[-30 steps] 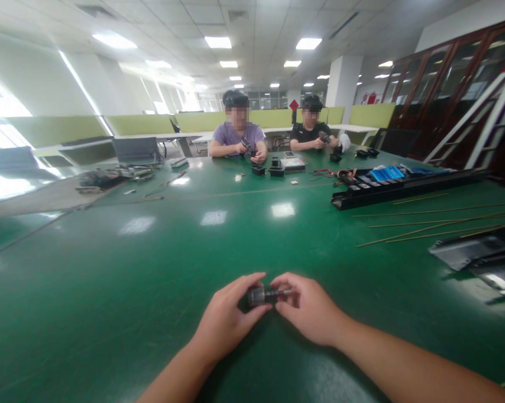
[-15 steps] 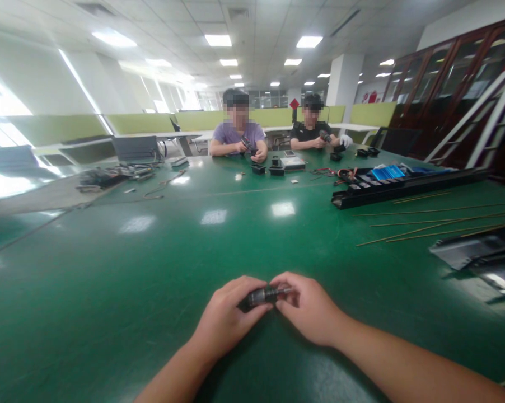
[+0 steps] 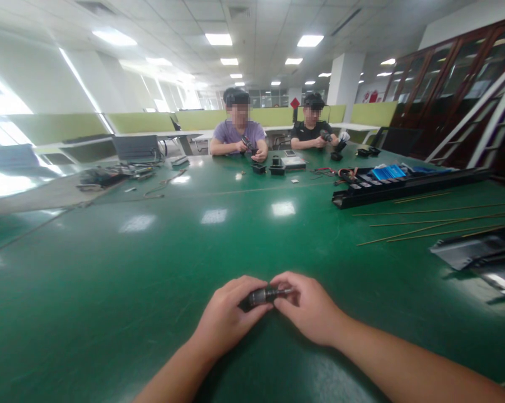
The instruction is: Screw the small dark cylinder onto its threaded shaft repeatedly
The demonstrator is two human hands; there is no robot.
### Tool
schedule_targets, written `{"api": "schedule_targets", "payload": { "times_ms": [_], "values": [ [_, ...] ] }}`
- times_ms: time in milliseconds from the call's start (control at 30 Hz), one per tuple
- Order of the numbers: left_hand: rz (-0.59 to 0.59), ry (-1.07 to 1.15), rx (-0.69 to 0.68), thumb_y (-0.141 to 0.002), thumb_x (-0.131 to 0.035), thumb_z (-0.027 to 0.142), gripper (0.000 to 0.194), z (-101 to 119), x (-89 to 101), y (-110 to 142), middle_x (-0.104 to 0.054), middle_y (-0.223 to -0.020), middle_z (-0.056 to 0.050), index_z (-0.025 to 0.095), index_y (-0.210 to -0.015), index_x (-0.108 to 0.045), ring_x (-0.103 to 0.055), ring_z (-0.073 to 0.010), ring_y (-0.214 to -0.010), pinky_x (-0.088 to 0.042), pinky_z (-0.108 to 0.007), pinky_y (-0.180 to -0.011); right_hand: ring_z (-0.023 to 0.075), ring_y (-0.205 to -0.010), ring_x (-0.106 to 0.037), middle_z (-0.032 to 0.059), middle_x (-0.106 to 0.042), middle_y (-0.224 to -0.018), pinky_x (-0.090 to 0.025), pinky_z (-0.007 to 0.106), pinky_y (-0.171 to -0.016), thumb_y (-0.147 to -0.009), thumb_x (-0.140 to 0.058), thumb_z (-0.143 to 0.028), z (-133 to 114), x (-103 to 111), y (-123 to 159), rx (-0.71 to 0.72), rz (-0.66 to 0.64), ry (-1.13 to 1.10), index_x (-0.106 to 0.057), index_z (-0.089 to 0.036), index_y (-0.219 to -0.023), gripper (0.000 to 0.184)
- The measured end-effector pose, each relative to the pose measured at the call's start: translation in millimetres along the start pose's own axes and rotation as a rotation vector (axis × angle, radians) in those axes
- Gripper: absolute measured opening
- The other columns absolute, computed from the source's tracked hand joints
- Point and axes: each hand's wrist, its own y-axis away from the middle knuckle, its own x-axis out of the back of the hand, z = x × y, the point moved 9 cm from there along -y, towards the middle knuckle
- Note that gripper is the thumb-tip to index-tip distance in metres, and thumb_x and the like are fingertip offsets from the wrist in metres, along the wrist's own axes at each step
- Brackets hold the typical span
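My left hand (image 3: 231, 313) is closed around the dark cylindrical tool (image 3: 260, 297), which lies sideways between my two hands over the green table (image 3: 172, 252), and my right hand (image 3: 309, 308) holds with bent fingers the thin metal shaft (image 3: 284, 291) at its end. Beyond my hands, across the table, one person in a purple shirt (image 3: 239, 131) and one person in black (image 3: 313, 127) each hold a drill-like tool, and to the right of my right hand, farther away, there are thin rods (image 3: 429, 225) and a long black channel (image 3: 412, 187).
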Motion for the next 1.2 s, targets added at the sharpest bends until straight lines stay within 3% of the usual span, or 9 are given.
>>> {"api": "schedule_targets", "payload": {
  "times_ms": [600,1200],
  "values": [
    [0.033,-0.017,-0.011,-0.085,-0.071,0.027,0.022,-0.4,1.3,0.9,-0.070,-0.099,0.003,0.028,-0.106,-0.065,-0.065,-0.0140,-0.089,-0.050,-0.024,-0.081,0.0166,-0.074,-0.061,0.0006,-0.071,-0.088,-0.046,0.027,-0.068,-0.082,-0.064,-0.025,-7.7,2.3,1.0,0.044,0.022,0.056,-0.073,-0.025,-0.101,0.021],
    [0.025,-0.030,-0.003,-0.084,-0.072,0.025,0.023,-2.3,-1.2,2.7,-0.070,-0.098,0.003,0.028,-0.105,-0.065,-0.065,-0.0150,-0.089,-0.050,-0.026,-0.080,0.0164,-0.072,-0.061,0.0007,-0.071,-0.084,-0.045,0.026,-0.066,-0.081,-0.065,-0.023,-5.0,-0.3,0.5,0.039,0.004,0.047,-0.073,-0.024,-0.096,0.017]
  ]
}}
